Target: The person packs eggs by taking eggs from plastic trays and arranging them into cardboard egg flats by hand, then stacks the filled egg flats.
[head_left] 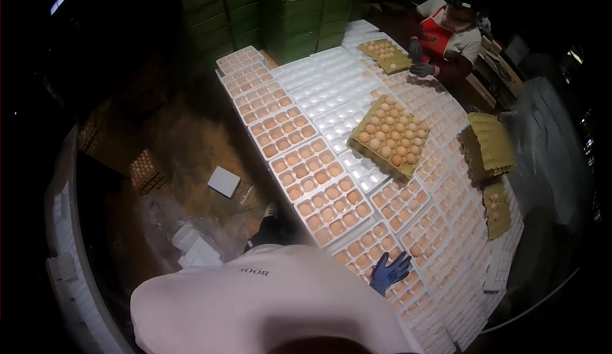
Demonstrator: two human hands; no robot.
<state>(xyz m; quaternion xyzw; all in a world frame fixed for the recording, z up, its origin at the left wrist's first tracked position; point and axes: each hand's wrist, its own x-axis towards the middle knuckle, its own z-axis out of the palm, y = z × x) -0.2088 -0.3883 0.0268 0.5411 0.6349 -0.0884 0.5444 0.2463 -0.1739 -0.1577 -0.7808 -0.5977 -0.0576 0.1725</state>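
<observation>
My right hand [389, 272], in a blue glove, reaches over white egg cartons [371, 231] on the large table. Its fingers are spread, close above the brown eggs [361, 260], and nothing shows clearly in its grip. Whether the fingertips touch an egg I cannot tell. Farther out, a pulp egg tray [380, 160] full of brown eggs rests at an angle across the white cartons. My left hand is out of sight.
A co-worker in a red apron [437, 36] stands across the table by another egg tray [398, 67]. Stacked pulp trays [491, 142] sit at the right edge. Green boxes [290, 16] rise behind. A white box [224, 181] and plastic wrap [167, 217] lie on the floor.
</observation>
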